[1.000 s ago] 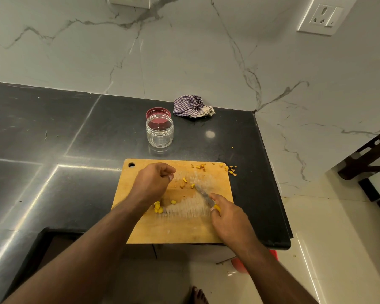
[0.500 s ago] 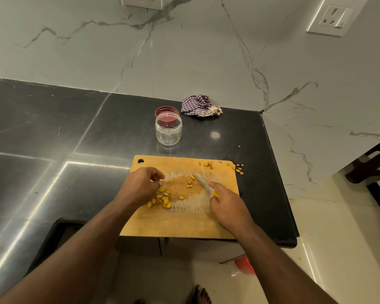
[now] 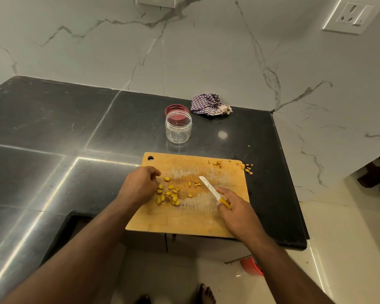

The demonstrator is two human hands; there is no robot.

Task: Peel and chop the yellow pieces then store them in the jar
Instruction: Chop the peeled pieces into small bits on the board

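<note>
Yellow pieces [image 3: 169,195] lie just beside left hand [image 3: 138,185] fingers [image 3: 155,173].

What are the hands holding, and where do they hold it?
The right hand grips the knife by its yellow handle, blade pointing over the cutting board. The left hand is curled beside the yellow pieces; whether it holds any cannot be told.

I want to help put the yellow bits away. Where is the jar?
The jar stands open on the black counter just behind the cutting board, in the middle of the head view. Its red lid lies right behind it, and a checked cloth is to the right.
</note>
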